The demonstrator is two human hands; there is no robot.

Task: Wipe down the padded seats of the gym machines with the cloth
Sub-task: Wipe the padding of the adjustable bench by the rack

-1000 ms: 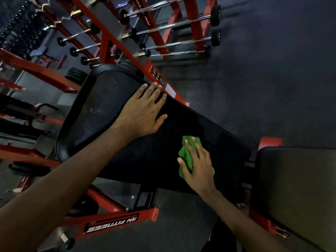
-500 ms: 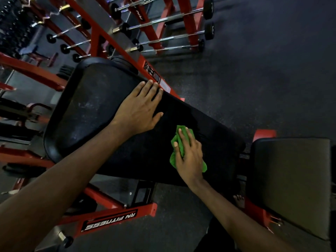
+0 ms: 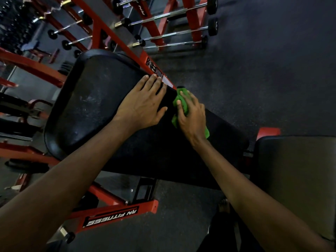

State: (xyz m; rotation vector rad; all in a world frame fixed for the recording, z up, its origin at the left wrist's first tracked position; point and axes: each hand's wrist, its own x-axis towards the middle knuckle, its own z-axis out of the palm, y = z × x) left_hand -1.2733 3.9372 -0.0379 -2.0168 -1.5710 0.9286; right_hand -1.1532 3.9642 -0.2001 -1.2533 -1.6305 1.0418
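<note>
Head view, looking down.

A: Where's the cloth?

B: The green cloth (image 3: 181, 96) is bunched up on the black padded seat (image 3: 94, 106), at the pad's far edge, about midway along it. One corner pokes out past the fingertips and another shows beside the wrist.

A: Right hand?

B: The right hand (image 3: 190, 115) is on top of the cloth, palm down. Its fingers are bent over the wad and the thumb is tucked against its near side, so it grips the cloth and presses it to the pad. The forearm crosses the pad's near edge, nearly straight.

A: Left hand?

B: The left hand (image 3: 143, 104) lies flat on the same pad, just beside the cloth toward the pad's wide rounded end. Its fingers are straight and close together, with the tips reaching the far edge and the thumb spread out toward the cloth. It holds nothing. The hands are near each other; I can't tell whether the thumb touches the cloth.

A: Pad surface?

B: Pale dusty scuffs show on the wide end. The narrow end beyond the right hand looks darker.

A: Surroundings?

B: A second pad (image 3: 294, 170), greyish, sits just off the black pad's narrow end. A red frame foot (image 3: 112, 216) marked "RN FITNESS" is below the near edge. A barbell rack (image 3: 174, 28) stands well beyond the far edge, on dark speckled floor (image 3: 254, 70).
</note>
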